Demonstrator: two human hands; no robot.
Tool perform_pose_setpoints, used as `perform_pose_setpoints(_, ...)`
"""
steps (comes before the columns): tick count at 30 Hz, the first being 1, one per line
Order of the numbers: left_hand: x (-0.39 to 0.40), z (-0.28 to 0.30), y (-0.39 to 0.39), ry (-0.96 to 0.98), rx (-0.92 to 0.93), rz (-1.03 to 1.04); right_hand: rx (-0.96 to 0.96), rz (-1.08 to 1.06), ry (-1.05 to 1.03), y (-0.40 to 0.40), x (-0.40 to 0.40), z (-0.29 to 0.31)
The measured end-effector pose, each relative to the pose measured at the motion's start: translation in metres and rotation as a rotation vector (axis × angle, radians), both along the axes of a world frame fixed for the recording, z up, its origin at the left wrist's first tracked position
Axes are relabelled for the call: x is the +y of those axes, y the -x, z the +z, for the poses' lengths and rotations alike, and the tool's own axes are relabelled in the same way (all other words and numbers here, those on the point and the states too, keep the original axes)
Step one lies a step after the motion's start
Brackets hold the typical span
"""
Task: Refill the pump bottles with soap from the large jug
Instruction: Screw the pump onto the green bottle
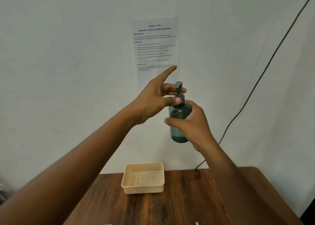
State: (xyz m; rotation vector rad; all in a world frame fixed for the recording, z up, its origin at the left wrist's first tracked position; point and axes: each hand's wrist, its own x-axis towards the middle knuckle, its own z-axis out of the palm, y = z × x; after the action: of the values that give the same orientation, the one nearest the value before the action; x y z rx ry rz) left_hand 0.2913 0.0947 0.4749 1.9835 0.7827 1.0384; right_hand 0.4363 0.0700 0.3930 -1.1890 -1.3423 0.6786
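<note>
A dark green translucent pump bottle (178,121) is held upright in the air in front of the wall, high above the table. My right hand (192,124) is wrapped around its body from the right. My left hand (156,97) pinches the collar of the green pump head (179,88) between thumb and middle fingers, while its index finger points up and away. Some liquid shows in the bottom of the bottle. The large jug is not in view.
A beige perforated plastic basket (143,190) stands at the back of the wooden table (187,199), against the wall. A printed task sheet (154,47) hangs on the wall. A dark cable (252,92) runs down the wall on the right.
</note>
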Motion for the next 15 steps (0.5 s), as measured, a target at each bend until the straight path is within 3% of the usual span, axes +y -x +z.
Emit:
perform_pose_setpoints(3, -0.004, -0.005, -0.008, -0.128, -0.007, 0.210, -0.011, -0.009, -0.019, 0.005, -0.001, 0.002)
perform_pose_setpoints(6, -0.007, -0.007, -0.012, -0.171, -0.042, 0.256, -0.014, 0.004, -0.027, 0.008, -0.003, 0.004)
perform_pose_setpoints(12, -0.003, 0.007, 0.002, 0.147, -0.108, -0.129, 0.008, 0.052, 0.006, 0.001, -0.006, 0.006)
perform_pose_setpoints(15, -0.002, 0.007, 0.003, 0.205, -0.112, -0.195, 0.022, 0.065, -0.003, -0.001, -0.008, 0.007)
